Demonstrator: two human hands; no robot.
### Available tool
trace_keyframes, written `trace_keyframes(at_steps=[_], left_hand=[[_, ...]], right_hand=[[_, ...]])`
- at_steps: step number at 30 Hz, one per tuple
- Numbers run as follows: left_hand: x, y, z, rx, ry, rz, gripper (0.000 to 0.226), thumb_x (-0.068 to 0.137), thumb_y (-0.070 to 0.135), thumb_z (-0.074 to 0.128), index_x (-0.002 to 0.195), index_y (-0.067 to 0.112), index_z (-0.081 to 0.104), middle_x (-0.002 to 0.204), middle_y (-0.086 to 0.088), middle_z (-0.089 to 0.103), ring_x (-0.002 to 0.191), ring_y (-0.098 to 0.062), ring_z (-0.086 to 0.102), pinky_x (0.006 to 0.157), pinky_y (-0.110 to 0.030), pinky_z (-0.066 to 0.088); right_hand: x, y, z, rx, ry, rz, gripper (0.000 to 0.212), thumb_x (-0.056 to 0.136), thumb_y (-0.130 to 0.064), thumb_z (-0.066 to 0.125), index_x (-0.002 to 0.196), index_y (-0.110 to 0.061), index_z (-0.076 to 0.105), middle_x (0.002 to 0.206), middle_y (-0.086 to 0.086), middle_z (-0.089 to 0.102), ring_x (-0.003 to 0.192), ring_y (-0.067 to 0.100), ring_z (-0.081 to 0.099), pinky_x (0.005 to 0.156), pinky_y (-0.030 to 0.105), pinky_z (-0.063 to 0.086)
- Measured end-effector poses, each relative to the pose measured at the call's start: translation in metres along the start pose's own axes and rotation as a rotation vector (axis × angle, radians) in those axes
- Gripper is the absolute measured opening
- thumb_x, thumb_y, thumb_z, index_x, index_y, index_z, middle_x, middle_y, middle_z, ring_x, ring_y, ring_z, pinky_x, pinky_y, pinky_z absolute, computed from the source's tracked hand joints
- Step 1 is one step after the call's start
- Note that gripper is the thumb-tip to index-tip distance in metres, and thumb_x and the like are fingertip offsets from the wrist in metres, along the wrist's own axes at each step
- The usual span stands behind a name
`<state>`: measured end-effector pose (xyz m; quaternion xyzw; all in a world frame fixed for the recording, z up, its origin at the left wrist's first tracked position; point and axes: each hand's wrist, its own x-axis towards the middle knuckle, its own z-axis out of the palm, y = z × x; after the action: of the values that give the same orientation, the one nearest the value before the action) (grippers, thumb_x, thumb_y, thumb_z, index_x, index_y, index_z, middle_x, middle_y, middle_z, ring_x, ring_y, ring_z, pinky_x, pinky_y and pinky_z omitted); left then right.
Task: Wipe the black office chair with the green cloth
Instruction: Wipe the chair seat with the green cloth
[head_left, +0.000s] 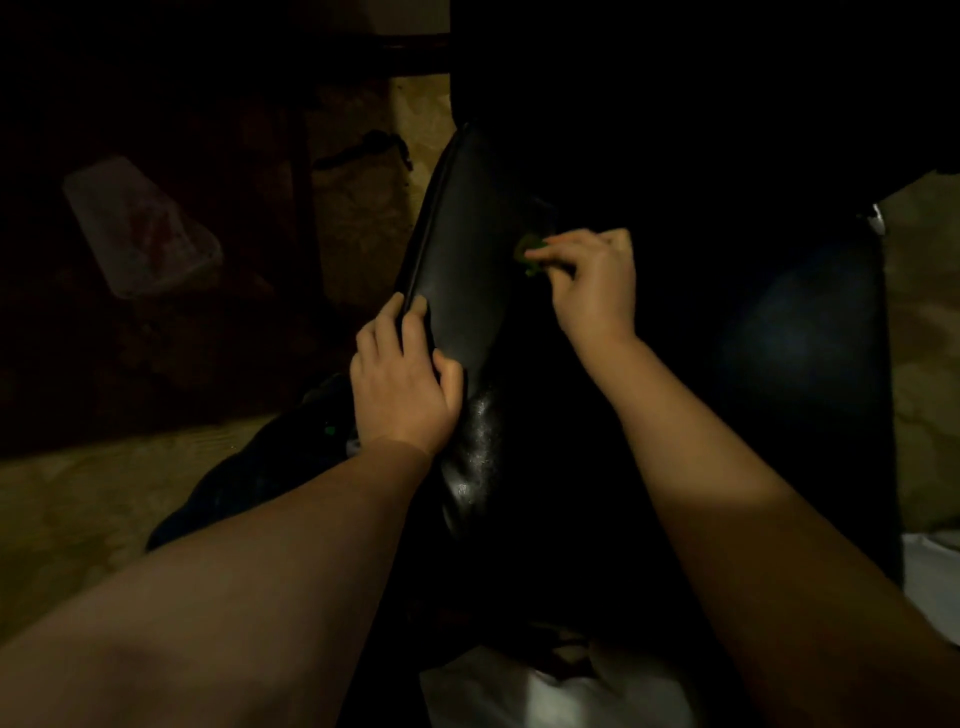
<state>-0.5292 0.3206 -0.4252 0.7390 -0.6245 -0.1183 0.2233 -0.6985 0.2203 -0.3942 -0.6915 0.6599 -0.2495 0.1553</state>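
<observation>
Steadying the glossy black padded office chair (462, 249) for wiping.
Left hand (402, 384) grips its near-left edge, seemingly as a brace; right hand (592, 283) pinches the bunched green cloth (530, 254) against its right edge.

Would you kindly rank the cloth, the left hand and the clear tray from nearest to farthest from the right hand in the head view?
1. cloth, pinched in the right hand itself.
2. left hand, lower left, gripping the chair edge.
3. clear tray, far left.
</observation>
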Motion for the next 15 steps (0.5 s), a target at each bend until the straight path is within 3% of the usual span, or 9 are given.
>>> trace_keyframes(at_steps=[4,7,15], left_hand=[[0.001,0.001,0.0,-0.007,-0.011,-0.012,0.056,0.086,0.029,0.041,0.137,0.006,0.049,0.141,-0.016,0.047,0.125,-0.035,0.046,0.096,-0.047,0.043],[0.001,0.0,0.002,-0.003,-0.01,-0.015,0.057,0.085,0.029,0.041,0.137,0.006,0.048,0.141,-0.016,0.046,0.125,-0.035,0.045,0.097,-0.047,0.042],[0.002,0.0,0.003,0.007,-0.003,-0.017,0.058,0.084,0.028,0.041,0.136,0.005,0.049,0.141,-0.018,0.047,0.123,-0.037,0.046,0.095,-0.049,0.043]], right_hand=[[0.039,0.008,0.008,-0.096,0.027,0.008,0.018,0.089,-0.011,0.065,0.101,-0.018,0.076,0.109,-0.002,0.068,0.106,0.022,0.05,0.083,0.006,0.027],[0.063,0.012,0.012,-0.116,0.031,0.012,0.019,0.09,-0.012,0.063,0.104,-0.018,0.075,0.111,-0.003,0.067,0.108,0.02,0.049,0.082,0.0,0.023],[0.107,0.014,0.015,-0.184,0.063,0.028,0.023,0.093,-0.016,0.059,0.112,-0.02,0.072,0.117,-0.003,0.063,0.113,0.017,0.046,0.087,0.006,0.022]])
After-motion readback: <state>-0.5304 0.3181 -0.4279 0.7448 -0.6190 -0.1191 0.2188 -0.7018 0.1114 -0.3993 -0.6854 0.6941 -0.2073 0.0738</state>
